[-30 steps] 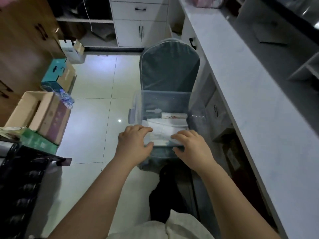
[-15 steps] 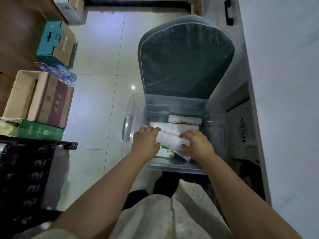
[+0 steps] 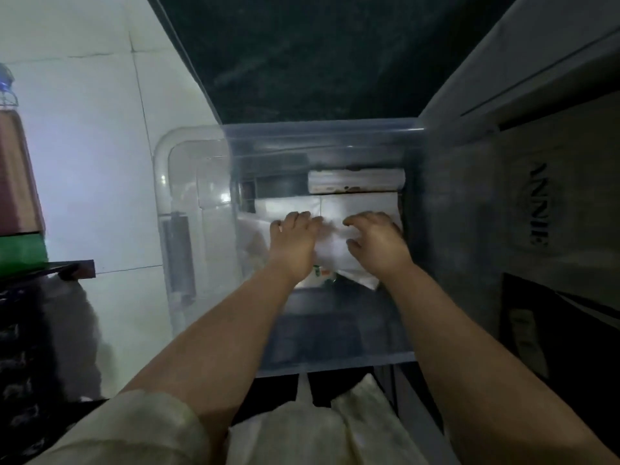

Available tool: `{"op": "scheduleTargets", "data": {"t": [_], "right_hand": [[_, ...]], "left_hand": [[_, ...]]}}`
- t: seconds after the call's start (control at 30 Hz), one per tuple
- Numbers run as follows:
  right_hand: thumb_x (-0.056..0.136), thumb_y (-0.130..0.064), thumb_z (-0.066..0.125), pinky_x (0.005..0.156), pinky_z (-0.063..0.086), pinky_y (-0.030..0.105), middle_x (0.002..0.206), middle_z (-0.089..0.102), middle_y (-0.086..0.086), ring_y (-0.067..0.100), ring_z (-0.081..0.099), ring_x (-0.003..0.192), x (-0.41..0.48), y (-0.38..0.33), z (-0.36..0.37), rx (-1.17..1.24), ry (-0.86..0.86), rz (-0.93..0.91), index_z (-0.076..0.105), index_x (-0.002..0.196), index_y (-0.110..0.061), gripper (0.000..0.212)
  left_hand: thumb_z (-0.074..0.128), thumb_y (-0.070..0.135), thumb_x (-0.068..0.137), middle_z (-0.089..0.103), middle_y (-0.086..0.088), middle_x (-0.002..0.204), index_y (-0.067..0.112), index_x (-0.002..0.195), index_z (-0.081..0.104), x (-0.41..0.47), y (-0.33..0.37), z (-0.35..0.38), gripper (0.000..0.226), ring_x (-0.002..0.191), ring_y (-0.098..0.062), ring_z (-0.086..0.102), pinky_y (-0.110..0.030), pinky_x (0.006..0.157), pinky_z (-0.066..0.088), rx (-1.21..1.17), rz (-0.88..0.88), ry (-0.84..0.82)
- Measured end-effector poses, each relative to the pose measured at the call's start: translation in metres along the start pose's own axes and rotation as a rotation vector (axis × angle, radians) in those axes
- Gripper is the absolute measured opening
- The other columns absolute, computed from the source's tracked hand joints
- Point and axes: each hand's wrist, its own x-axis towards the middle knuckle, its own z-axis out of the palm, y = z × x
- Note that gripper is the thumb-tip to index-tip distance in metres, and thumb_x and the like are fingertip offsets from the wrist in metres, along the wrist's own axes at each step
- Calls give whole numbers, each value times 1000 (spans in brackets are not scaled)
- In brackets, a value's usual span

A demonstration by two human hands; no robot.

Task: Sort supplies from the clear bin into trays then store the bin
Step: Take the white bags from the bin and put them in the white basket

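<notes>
Clear bin (image 3: 318, 128) sits dead centre, pushed up against the dark chair back (image 3: 318, 55), w/ its left end sticking out over the white floor tiles (image 3: 100, 162).

Going L to R:
- **Far left:** a brown box (image 3: 16, 169) w/ a green box (image 3: 20, 251) right up against it. There's something black and blurry below them, can't tell what.
- **Bin's left end:** a grey handle (image 3: 177, 260) on the wall.
- **Left hand (image 3: 295, 243):** inside the bin, fingers curled down over a white packet (image 3: 332, 253), gripping its left side. A small pack w/ green print (image 3: 321, 273) pokes out underneath.
- **Right hand (image 3: 379, 246):** on the same packet's right side, fingers hooked and thumb against it, so both hands are holding it imo.
- **Rest of the bin:** more flat white packs (image 3: 288, 207) lie just past the fingertips. A long white box (image 3: 355, 181) lies along the bin's far wall, towards the right corner.
- **Outside on the right:** a cardboard box (image 3: 536, 213) w/ dark lettering stands just beside the bin.
</notes>
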Motion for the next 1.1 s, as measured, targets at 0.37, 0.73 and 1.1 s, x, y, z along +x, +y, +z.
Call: {"op": "scheduleTargets", "data": {"t": [0.37,0.73,1.1], "right_hand": [[78,-6,68,92,46,39,112,66,12,32,54,108,14,12,5,152,161,3,67,111,-10,34],[75,-7,67,89,47,48,110,65,7,30,53,108,35,13,-13,118,264,-18,66,108,-14,34],[72,-6,69,85,47,43,102,69,8,32,59,99,30,12,-3,59,198,-42,69,102,-12,31]], "left_hand": [[69,24,81,58,-3,106,18,106,60,29,-6,10,28,103,-26,49,-37,79,37,-44,19,13],[73,45,74,54,-1,122,24,113,60,65,-9,-9,46,120,-25,40,-39,98,31,-275,20,143],[77,56,62,29,-6,148,18,147,19,58,-9,14,110,130,-28,27,-39,102,22,-43,45,21]]}}
